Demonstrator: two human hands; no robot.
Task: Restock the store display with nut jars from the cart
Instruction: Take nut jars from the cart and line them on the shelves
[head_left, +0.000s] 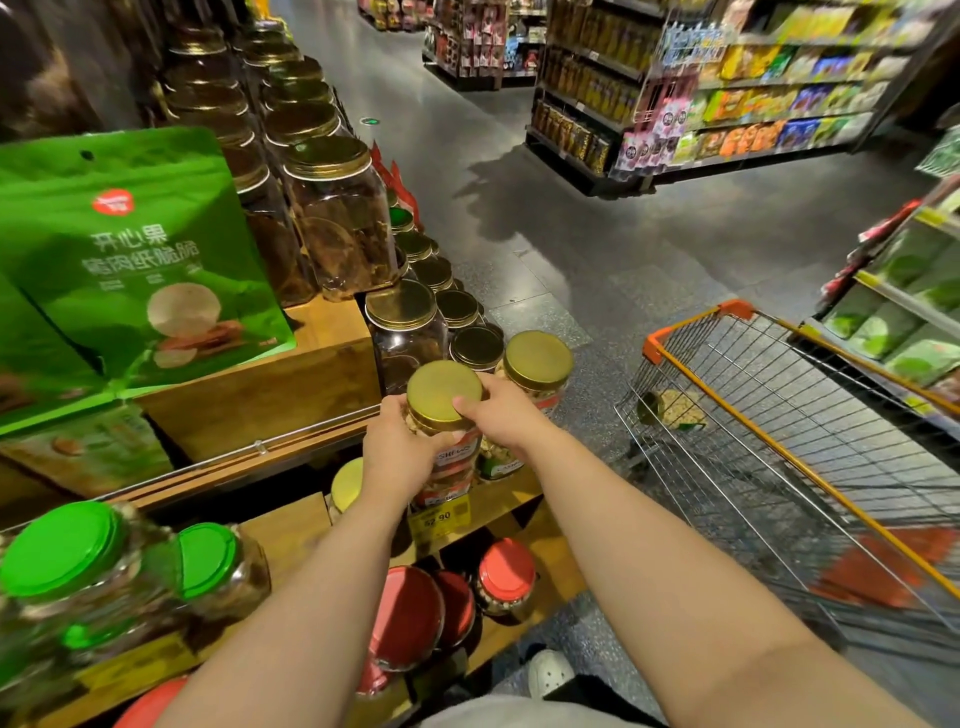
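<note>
We have the cashew jar (445, 415) gripped in both hands, upright, gold lid on top, at the right end of the wooden shelf (498, 506), above the yellow price tag (440, 516) on its front edge. Our left hand (397, 449) wraps the jar's left side, fingers curled round the body below the lid. Our right hand (498, 415) clasps the right side, thumb lying over the lid's rim. Just beside it, to the right and touching or nearly so, stands a second gold-lidded jar (535, 374) at the shelf's right corner. Behind them, dark jars with gold lids (405, 332) run along the display. Below, red-lidded jars (506, 574) sit on the lower shelf; green-lidded ones (67, 561) crowd the near left. Off to the right the wire cart (779, 441) stands with one jar (672, 408) lying in its far end.
</note>
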